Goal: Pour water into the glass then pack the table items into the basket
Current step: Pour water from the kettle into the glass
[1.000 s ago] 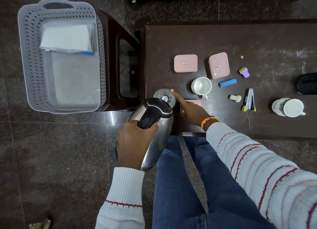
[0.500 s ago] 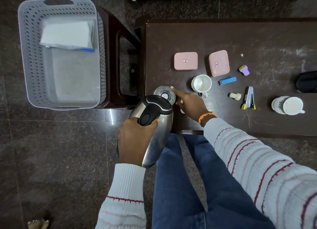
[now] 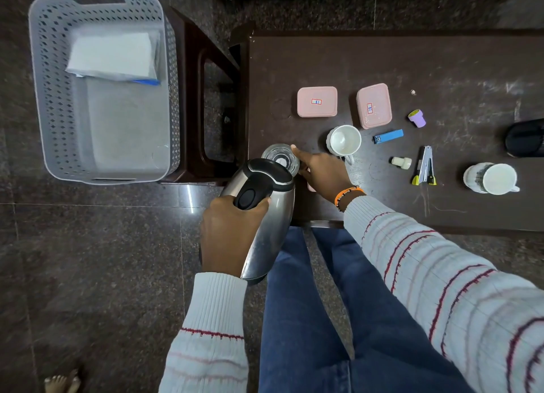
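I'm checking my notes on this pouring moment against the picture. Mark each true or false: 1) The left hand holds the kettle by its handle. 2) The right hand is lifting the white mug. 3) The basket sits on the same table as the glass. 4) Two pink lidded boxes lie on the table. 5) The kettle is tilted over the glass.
1) The left hand grips the kettle by its black handle: true.
2) False: the right hand holds the glass; the white mug stands apart, untouched.
3) False: the basket sits on a separate stool left of the table.
4) Two pink boxes lie on the table: true.
5) True: the kettle leans towards the glass, its top overlapping the rim.
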Demonstrator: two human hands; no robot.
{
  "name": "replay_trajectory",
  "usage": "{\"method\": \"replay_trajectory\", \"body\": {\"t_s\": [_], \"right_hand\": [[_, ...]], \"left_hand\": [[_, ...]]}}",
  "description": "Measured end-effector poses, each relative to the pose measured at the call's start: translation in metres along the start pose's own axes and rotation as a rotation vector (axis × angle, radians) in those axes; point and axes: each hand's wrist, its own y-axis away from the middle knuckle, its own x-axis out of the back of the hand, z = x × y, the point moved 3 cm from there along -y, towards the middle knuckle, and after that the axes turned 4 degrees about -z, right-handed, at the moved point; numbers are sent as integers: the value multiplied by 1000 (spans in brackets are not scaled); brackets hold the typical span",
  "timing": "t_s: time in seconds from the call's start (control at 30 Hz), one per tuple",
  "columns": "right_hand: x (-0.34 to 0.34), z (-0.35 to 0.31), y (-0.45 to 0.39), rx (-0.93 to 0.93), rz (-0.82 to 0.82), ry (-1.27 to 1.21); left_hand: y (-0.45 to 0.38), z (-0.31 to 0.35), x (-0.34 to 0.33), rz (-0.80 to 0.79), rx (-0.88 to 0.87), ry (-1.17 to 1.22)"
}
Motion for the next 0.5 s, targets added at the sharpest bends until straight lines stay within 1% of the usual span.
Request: {"method": "replay_trajectory", "body": {"t_s": [0.5], "right_hand": [[2,-1,-3,10,-24,23]], "left_hand": [[-3,5,0,-10,-8,-26]]}}
